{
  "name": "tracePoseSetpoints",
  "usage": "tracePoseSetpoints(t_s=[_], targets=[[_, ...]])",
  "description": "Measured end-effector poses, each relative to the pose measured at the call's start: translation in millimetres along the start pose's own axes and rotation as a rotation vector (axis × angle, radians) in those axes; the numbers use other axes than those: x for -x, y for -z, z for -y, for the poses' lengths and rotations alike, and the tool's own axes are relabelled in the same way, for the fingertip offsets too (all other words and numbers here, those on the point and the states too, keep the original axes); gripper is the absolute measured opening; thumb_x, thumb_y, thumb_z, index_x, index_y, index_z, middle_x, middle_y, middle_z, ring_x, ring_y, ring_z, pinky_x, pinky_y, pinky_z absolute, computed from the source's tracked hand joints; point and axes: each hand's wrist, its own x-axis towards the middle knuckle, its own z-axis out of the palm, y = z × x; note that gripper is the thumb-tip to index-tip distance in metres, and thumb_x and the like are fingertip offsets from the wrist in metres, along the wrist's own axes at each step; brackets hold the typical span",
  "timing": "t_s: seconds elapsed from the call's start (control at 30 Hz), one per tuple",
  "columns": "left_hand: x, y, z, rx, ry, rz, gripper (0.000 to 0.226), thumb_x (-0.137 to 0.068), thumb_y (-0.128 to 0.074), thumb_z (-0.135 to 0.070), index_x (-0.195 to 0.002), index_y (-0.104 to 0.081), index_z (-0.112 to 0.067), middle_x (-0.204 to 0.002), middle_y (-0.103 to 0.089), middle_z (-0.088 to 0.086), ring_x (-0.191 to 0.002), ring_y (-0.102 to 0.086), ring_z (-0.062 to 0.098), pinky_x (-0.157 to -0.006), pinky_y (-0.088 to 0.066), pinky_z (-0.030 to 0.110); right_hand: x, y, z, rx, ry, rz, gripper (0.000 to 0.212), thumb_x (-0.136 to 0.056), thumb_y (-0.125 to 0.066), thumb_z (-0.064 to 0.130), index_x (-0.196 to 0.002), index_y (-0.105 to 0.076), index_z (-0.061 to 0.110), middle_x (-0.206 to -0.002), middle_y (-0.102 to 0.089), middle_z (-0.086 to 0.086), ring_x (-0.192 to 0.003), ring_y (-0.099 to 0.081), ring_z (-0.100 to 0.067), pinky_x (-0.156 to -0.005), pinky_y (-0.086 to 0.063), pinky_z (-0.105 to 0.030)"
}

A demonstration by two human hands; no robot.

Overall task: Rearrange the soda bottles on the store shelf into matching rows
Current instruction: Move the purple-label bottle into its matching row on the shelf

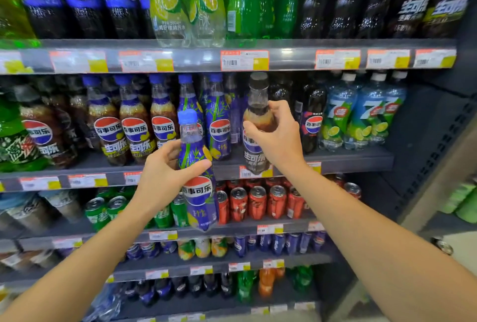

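blue-capped, with a purple bamboo-print wrap, the pepsi bottle (197, 174) hung in front of the shelf edge in my left hand (165, 177), fingers and thumb wrapped round its upper body, while my right hand (277, 138) gripped the shoulder of the black-capped cola bottle (258, 125) standing at the front of the middle shelf (348, 160). i judged the swap would go best if i kept both bottles upright, lifted the dark one clear of its neighbours first, then slid the purple one in beside the matching bamboo-label bottles (219, 120) just left of it, label facing out
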Motion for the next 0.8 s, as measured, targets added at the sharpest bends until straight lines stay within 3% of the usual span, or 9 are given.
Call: tracePoseSetpoints(t_s=[0.07,0.17,0.33,0.43,0.53,0.63,0.8], targets=[[6,-1,-3,0.013,0.022,0.005,0.053,-0.07,-0.08,-0.033,-0.118,-0.06,-0.02,-0.109,-0.072,-0.006,-0.097,-0.069,0.008,-0.079,-0.054,0.024,17,5,2,-0.003,-0.025,0.014,0.038,-0.075,-0.081,0.025,-0.104,-0.056,0.023,-0.093,-0.072,0.006,-0.084,-0.068,-0.007,-0.077,-0.055,-0.027],[21,-3,-13,0.054,0.027,0.006,0.038,-0.075,-0.079,-0.017,-0.106,-0.058,-0.021,-0.102,-0.073,-0.001,-0.081,-0.07,0.0,-0.068,-0.052,0.015,49,14,6,0.025,-0.067,0.027,0.038,-0.073,-0.081,0.029,-0.102,-0.057,0.025,-0.09,-0.072,0.009,-0.082,-0.068,-0.005,-0.075,-0.054,-0.025],[62,4,-22,0.018,0.041,0.048,0.035,-0.074,-0.08,-0.015,-0.097,-0.055,-0.026,-0.099,-0.07,-0.006,-0.077,-0.067,-0.005,-0.067,-0.052,0.016,107,29,21,-0.014,-0.168,0.086,0.035,-0.074,-0.081,0.025,-0.1,-0.057,0.026,-0.093,-0.073,0.006,-0.086,-0.069,-0.012,-0.075,-0.055,-0.028],[94,12,-23,-0.036,0.046,0.079,0.033,-0.076,-0.08,-0.015,-0.094,-0.054,-0.024,-0.095,-0.065,-0.011,-0.077,-0.063,-0.014,-0.064,-0.05,0.009,142,29,36,-0.037,-0.215,0.093,0.034,-0.074,-0.082,0.025,-0.1,-0.059,0.022,-0.092,-0.073,0.004,-0.086,-0.07,-0.013,-0.075,-0.056,-0.029],[123,28,-20,-0.084,0.088,0.076,0.04,-0.071,-0.083,-0.027,-0.099,-0.055,-0.018,-0.101,-0.068,-0.006,-0.095,-0.065,0.005,-0.078,-0.053,0.023,171,20,52,-0.048,-0.246,0.104,0.032,-0.074,-0.083,0.025,-0.095,-0.06,0.027,-0.09,-0.074,0.004,-0.082,-0.07,-0.011,-0.074,-0.056,-0.029],[142,47,-15,-0.122,0.128,0.043,0.047,-0.066,-0.086,-0.035,-0.098,-0.057,-0.018,-0.101,-0.069,-0.003,-0.098,-0.065,0.016,-0.079,-0.052,0.032,191,5,67,-0.061,-0.282,0.144,0.035,-0.073,-0.084,0.027,-0.099,-0.06,0.024,-0.092,-0.074,0.002,-0.083,-0.07,-0.012,-0.074,-0.055,-0.03],[163,88,-18,-0.142,0.154,-0.034,0.048,-0.067,-0.085,-0.035,-0.103,-0.058,-0.017,-0.102,-0.065,-0.012,-0.092,-0.057,-0.011,-0.072,-0.045,0.016,209,-31,91,-0.055,-0.302,0.229,0.047,-0.065,-0.081,0.045,-0.102,-0.06,0.027,-0.095,-0.074,0.002,-0.088,-0.07,-0.015,-0.081,-0.057,-0.045]])
